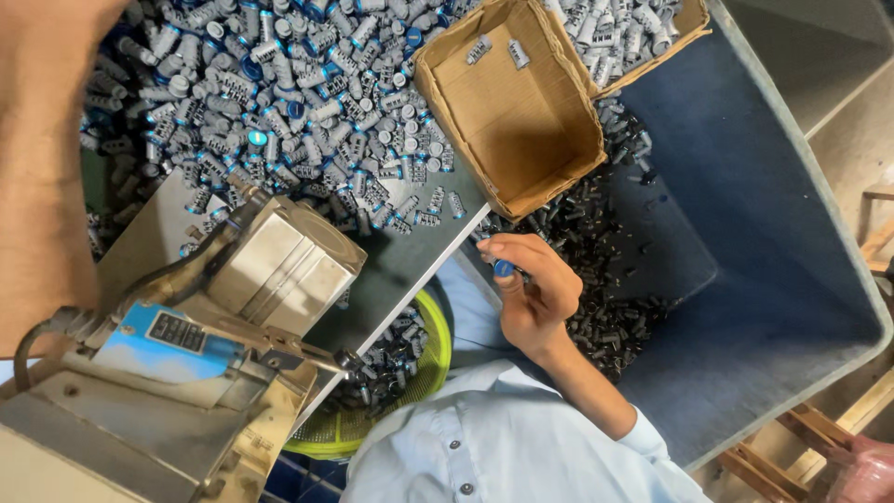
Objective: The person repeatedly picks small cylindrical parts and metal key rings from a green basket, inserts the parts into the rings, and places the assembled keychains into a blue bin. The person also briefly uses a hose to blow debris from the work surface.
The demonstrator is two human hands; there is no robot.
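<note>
**Bench of small capped cylinders: one piece in hand**

- Right hand [535,293]: fingers curled shut on one small blue-capped cylinder [504,268], pinched at the fingertips just off the edge of the worktable [410,256], above the large blue bin [773,214].
- Left hand: only a forearm [42,158] shows at the frame's left edge; its fingers are out of view.
- Heap of grey and blue cylinders [279,102]: spread over the table's far side.
- Dark loose parts [596,270]: piled in the bin bottom.
- Open brown cardboard box [517,102]: nearly empty, two pieces inside, overhanging the table edge. Risk, as judged: a nudge could tip it into the bin.
- Metal machine [270,270]: carries a blue rectangular label with a dark plate [172,335].
- Yellow-green basket [433,359]: below the table, holding parts.
- Risk, as judged: the fingertip pinch is slight; a slip would drop the piece among the dark parts.
</note>
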